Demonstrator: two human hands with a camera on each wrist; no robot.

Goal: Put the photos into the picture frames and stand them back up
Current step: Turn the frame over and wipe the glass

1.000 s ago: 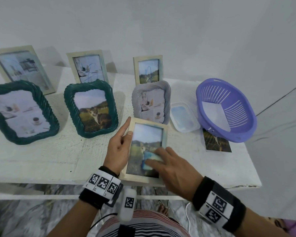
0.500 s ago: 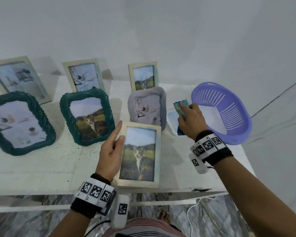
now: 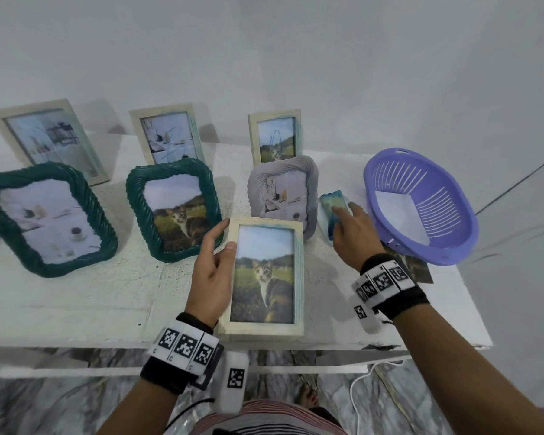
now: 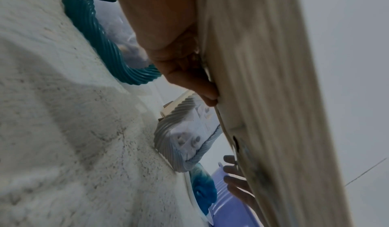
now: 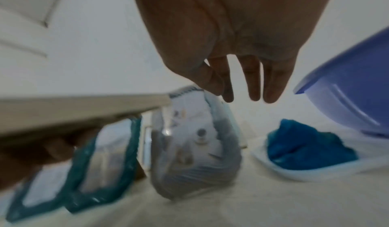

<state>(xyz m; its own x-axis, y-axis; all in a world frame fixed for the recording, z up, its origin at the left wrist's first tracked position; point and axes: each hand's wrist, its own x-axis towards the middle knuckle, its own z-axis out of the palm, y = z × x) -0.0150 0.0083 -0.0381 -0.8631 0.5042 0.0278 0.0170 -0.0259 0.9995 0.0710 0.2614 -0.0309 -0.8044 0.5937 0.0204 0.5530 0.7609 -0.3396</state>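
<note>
A pale wooden frame [image 3: 266, 274] with a cat photo behind its glass is held off the white table [image 3: 76, 296] near the front edge. My left hand [image 3: 226, 235] grips its left side, thumb on the front and fingers [image 4: 189, 80] underneath. My right hand [image 3: 347, 215] hovers with straight fingers [image 5: 252, 84] and holds nothing. Below it a blue cloth [image 5: 305, 142] lies in a shallow clear tray [image 5: 305, 174]. A loose cat photo [image 3: 418, 268] lies partly under the purple basket [image 3: 453, 243].
A grey ribbed frame [image 3: 283, 189] stands just behind the held frame. Two green twisted frames [image 3: 173, 211] [image 3: 44, 218] stand to the left, and three pale wooden frames [image 3: 167, 133] line the wall. The purple basket holds a white sheet.
My right hand took the blue cloth off the frame's glass, carried it right to the tray and let it go. The left hand kept hold of the frame.
</note>
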